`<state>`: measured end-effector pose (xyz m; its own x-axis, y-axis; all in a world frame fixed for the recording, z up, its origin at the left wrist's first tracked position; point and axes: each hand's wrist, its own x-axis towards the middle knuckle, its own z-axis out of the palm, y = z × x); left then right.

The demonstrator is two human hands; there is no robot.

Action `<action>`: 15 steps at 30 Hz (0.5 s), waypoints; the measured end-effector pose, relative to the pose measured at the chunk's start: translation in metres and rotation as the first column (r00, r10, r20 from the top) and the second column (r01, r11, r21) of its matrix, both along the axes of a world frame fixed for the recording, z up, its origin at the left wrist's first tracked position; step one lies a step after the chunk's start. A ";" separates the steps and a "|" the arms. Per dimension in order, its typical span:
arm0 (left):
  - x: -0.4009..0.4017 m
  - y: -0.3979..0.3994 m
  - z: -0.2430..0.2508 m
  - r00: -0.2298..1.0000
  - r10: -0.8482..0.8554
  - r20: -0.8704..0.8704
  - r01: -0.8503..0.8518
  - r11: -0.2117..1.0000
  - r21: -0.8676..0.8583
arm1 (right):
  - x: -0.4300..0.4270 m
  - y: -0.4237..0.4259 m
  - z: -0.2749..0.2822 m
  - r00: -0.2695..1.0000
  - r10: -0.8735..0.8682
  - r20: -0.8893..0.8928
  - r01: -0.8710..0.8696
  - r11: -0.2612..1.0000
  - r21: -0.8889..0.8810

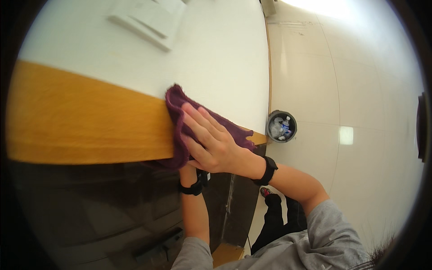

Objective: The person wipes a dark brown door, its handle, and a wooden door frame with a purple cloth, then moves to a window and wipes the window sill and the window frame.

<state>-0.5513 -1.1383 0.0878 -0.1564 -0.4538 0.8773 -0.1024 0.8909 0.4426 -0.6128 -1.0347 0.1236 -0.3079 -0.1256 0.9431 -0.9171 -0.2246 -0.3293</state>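
Note:
My right hand (pixel 211 145) rests on a purple cloth (pixel 175 135), fingers extended and close together. The cloth is bunched and folded at the wood-coloured border (pixel 91 118) of a white surface (pixel 216 74), and part of it hangs past the edge. Beneath my right hand, my left hand (pixel 188 172) is mostly hidden by that hand and the cloth; only the wrist and forearm show, so its grip cannot be seen. A black band circles each wrist.
A blurred, pale flat stack (pixel 148 23) lies on the white surface. Under the border is a dark glossy panel (pixel 101 202). A dark bin (pixel 281 126) holding a plastic bottle and crumpled plastic stands on the pale tiled floor (pixel 314 152), near my shoe (pixel 265 192).

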 end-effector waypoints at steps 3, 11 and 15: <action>0.015 -0.004 -0.069 0.978 -0.078 0.194 0.056 0.992 0.113 | 0.010 -0.005 -0.050 0.998 0.034 0.046 -0.037 0.997 0.070; 0.058 0.031 -0.220 0.733 -0.298 0.612 0.074 0.929 0.363 | 0.039 0.018 -0.259 0.967 -0.076 0.243 -0.057 0.867 0.495; 0.076 0.032 -0.306 0.659 -0.129 0.741 -0.036 0.978 0.203 | 0.057 0.036 -0.310 0.811 -0.157 0.564 -0.243 0.786 0.569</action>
<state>-0.4753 -1.1059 -0.2180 -0.7456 -0.5647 0.3538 -0.4320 0.8139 0.3885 -0.5557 -0.9985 -0.1866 -0.7211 -0.6147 0.3195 -0.5135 0.1647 -0.8421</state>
